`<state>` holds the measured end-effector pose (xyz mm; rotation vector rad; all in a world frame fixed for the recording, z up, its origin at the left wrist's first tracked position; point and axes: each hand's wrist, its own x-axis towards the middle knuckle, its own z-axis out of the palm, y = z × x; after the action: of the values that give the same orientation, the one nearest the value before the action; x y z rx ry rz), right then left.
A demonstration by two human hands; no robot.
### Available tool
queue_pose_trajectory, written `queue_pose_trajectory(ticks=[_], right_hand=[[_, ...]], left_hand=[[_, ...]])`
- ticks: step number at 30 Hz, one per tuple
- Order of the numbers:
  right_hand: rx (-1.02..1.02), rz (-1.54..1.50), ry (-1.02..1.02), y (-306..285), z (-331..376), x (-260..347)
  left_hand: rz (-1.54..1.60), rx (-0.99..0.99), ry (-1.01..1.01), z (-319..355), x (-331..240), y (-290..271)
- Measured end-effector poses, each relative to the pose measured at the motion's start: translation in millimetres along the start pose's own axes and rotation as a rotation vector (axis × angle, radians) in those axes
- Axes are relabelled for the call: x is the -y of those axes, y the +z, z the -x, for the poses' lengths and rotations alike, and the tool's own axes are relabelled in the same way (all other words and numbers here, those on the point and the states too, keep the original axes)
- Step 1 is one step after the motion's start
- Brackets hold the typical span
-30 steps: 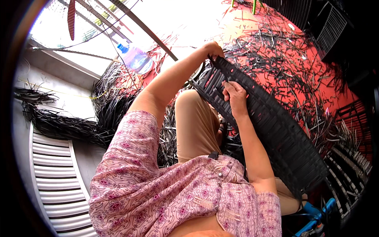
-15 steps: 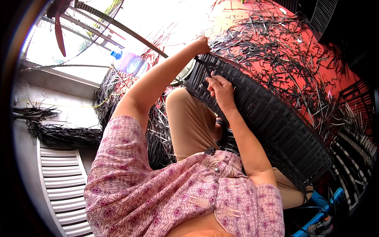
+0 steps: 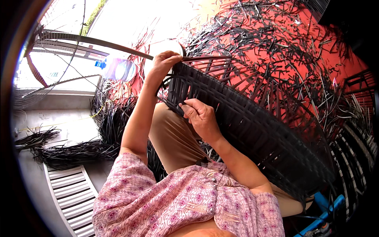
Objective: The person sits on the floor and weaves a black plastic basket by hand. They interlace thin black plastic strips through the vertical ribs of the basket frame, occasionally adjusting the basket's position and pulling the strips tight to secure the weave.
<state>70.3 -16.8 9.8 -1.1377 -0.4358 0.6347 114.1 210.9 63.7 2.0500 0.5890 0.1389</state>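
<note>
A long black woven wicker piece (image 3: 244, 122) lies slanting across my lap, running from upper left to lower right. Bare dark rods show along its far side, where the weave is open. My left hand (image 3: 166, 63) is closed over the upper left end of its frame, fingers bent round the edge. Lower down, against the near woven face, my right hand (image 3: 202, 116) is closed in a pinch close to the strips. What lies between its fingertips is too small and dark to make out.
Black strip offcuts (image 3: 252, 35) litter the red floor. A standing fan (image 3: 35, 71) and a large water bottle (image 3: 118, 69) are at upper left. Bundled black strips (image 3: 75, 146) hang above a slatted white panel (image 3: 73, 193). A blue frame (image 3: 325, 213) is at lower right.
The wicker piece has tilted, so its open rods now show. My left hand has come back from beyond its end onto the frame edge. Both hands sit lower and further left in view.
</note>
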Motion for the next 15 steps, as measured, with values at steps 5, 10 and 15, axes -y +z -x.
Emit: queue_pose_trajectory(ticks=[5, 10, 15], right_hand=[[-0.019, -0.042, 0.019, -10.6, -10.6, 2.6], [-0.019, -0.257, 0.153, -13.4, -16.7, 8.7], [-0.006, -0.152, 0.117, -18.5, -30.3, 16.9]], left_hand=[[0.249, -0.116, -0.024, -3.0, 9.5, 16.7], [-0.326, -0.136, 0.300, -13.9, 1.2, 10.5], [-0.782, -0.139, 0.419, -43.8, -7.1, 12.3]])
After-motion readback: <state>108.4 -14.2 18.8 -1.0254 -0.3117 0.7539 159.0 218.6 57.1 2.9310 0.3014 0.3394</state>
